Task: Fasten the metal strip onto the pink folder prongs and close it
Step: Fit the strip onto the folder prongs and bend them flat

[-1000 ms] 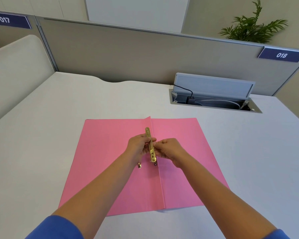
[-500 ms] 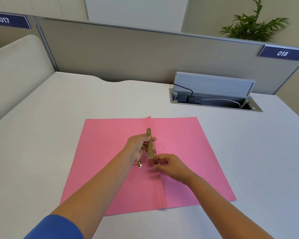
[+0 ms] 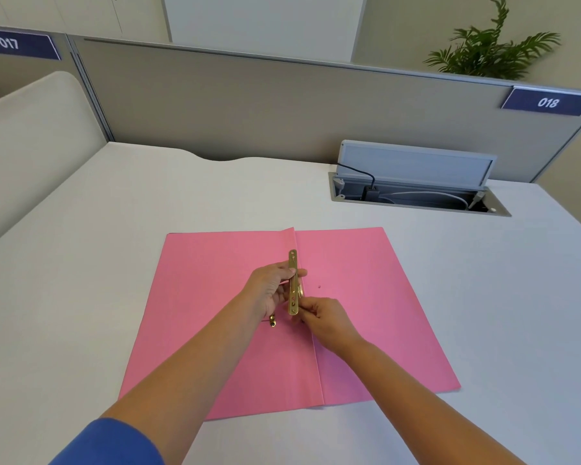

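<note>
Head view, looking down on a white table (image 3: pixel 81 297). Pink folder (image 3: pixel 215 313) lay open and flat near the table's near edge, centre crease running from near edge toward far edge, both leaves spread. Metal strip (image 3: pixel 293 283), gold-coloured and slotted, was held just above the crease, long axis roughly along the crease, one end pointing toward the table's far edge, the other toward the near edge, standing somewhat tilted off the folder rather than lying flat. Left hand (image 3: pixel 269 292) gripped the strip about its middle from the left leaf's side, thumb across the strip's face and fingers curled behind. Right hand (image 3: pixel 322 317) came in from the right leaf's side, fingertips (image 3: pixel 304 305) pinched narrow at the strip's near end; whether pinching the strip itself or a prong beneath could not be told. A small gold piece (image 3: pixel 272 321) showed on the left leaf just beside the left wrist, apart from the strip. A small dark hole (image 3: pixel 319 286) showed on the right leaf, near the crease. Blue sleeve (image 3: pixel 114 444) covered the left upper arm at the near edge. Open cable box (image 3: pixel 416 193) sat toward the table's far right corner, well apart from the folder.
</note>
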`<act>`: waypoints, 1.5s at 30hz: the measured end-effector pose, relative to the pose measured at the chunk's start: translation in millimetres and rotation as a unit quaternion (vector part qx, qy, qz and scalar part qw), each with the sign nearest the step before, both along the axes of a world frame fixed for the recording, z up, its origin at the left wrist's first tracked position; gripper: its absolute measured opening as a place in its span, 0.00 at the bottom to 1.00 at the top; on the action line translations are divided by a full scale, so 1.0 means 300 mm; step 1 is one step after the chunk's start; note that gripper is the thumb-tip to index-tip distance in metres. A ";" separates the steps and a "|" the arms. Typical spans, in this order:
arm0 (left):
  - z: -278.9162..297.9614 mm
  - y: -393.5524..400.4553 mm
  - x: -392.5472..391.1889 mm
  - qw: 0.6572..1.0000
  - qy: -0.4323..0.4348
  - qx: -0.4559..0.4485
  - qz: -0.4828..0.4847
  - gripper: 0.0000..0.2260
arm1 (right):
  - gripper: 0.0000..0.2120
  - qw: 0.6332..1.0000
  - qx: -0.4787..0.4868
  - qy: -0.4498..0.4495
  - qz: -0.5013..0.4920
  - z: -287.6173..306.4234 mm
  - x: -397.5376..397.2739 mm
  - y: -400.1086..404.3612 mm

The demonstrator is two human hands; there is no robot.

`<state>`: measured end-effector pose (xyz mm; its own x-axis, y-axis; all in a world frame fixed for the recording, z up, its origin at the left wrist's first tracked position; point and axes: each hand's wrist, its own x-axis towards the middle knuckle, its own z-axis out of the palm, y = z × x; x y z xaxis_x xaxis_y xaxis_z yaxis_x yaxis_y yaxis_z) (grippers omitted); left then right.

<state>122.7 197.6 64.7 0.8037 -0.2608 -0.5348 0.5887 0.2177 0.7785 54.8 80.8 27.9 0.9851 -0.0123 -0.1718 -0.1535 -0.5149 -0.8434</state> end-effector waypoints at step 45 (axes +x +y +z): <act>-0.077 -0.037 -0.031 0.987 -0.070 0.142 0.035 0.13 | 0.07 0.974 0.059 0.133 -0.171 0.022 0.044 -0.009</act>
<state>113.3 186.6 41.5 0.8856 -0.0574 -0.4609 0.4623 0.0142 0.8866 68.1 78.2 34.4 0.8471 -0.2975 -0.4404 -0.5205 -0.2966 -0.8007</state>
